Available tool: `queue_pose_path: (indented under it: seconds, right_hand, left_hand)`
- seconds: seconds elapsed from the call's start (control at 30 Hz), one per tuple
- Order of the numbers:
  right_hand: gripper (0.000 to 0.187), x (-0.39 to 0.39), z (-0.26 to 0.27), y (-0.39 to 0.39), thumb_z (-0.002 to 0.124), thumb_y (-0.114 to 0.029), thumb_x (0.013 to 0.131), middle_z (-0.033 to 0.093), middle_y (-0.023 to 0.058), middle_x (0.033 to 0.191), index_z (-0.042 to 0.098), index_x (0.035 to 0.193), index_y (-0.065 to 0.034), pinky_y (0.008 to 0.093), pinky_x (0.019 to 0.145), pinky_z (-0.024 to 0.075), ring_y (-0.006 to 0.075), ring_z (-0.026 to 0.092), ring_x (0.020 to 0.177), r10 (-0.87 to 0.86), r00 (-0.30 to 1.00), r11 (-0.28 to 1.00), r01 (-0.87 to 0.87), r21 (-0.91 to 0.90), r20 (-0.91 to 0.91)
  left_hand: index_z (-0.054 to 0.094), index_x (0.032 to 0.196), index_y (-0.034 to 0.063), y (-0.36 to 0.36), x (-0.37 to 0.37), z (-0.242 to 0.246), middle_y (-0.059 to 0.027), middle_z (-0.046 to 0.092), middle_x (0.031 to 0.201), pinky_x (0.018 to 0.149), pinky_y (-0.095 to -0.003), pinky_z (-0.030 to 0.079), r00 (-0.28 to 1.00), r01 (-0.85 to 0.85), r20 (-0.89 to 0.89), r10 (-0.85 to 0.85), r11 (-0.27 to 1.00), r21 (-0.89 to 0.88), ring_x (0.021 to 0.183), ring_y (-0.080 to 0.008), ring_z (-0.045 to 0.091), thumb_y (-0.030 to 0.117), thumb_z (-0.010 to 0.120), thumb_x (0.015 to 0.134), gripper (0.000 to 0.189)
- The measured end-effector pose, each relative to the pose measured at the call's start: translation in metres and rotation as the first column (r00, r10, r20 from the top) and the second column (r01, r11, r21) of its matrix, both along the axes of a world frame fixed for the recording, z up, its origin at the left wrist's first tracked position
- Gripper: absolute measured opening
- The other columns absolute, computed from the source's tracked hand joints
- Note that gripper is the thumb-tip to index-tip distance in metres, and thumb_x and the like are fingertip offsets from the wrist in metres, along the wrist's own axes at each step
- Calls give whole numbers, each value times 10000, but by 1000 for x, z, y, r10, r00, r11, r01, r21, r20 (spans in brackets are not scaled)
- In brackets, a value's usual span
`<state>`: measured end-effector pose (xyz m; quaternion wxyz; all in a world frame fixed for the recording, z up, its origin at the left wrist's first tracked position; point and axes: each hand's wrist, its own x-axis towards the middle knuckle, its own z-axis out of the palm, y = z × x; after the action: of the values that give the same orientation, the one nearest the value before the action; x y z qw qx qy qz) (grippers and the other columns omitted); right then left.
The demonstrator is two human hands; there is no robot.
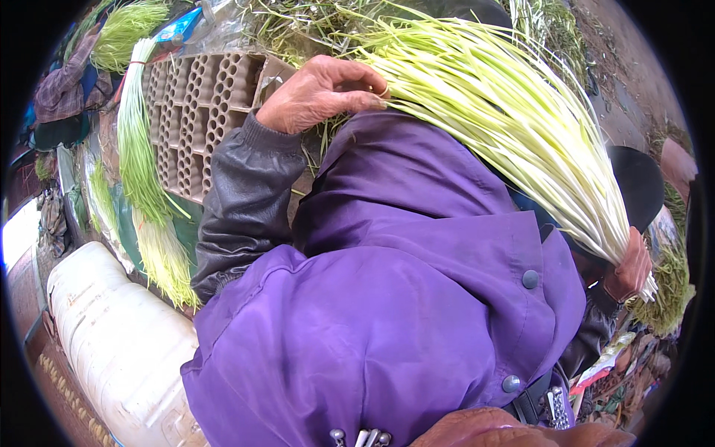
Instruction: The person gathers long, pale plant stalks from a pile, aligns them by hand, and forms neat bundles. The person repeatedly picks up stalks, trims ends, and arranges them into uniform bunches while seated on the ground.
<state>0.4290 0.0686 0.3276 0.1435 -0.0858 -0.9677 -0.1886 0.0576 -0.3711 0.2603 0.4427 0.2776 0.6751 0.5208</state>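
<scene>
A large bundle of yellow-green leafy stalks, like blanched chives (503,112), lies across the lap, its pale ends at the right. My right hand (628,268) is closed around those pale ends, which poke out past the fingers. On the other side, my left hand (335,92) pinches a few leaf tips between thumb and forefinger at the bundle's green end. Purple cloth (391,268) covers the body and knee below the bundle.
Left of my left hand stands a block of hollow bricks (195,117). Tied bundles of similar stalks (137,139) lie beyond it. A white plastic container (123,346) is at lower left. Loose leaf scraps (296,28) litter the ground ahead. Another person's plaid sleeve (64,92) shows at upper left.
</scene>
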Motion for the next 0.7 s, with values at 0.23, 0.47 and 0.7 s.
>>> queue_pose_path:
  seconds: [0.23,0.47,0.7]
  right_hand:
    - [320,1,0,2,666,-168,891,724,132,1067,689,1191,-60,409,848,532,324,705,989,21,1000,1000,-22,-14,-10]
    - [334,2,-1,2,694,-188,883,723,131,1066,688,1193,-63,406,841,533,318,706,985,31,999,999,-32,-21,-22]
    - [298,3,0,3,603,-104,905,722,123,1077,686,1187,-56,402,830,528,312,705,989,24,1000,1000,-24,-14,-5]
  left_hand:
    - [696,1033,24,12,2,-7,16,673,881,761,-254,466,958,-73,-283,45,994,-88,835,-80,591,252,807,853,310]
    - [691,1056,21,24,10,-5,-16,680,895,810,-283,498,909,-73,-412,58,997,-20,876,-109,626,282,794,868,337]
    - [699,1031,20,36,14,-8,-86,705,835,718,-285,534,882,-20,-465,74,993,118,758,-134,663,226,734,922,236]
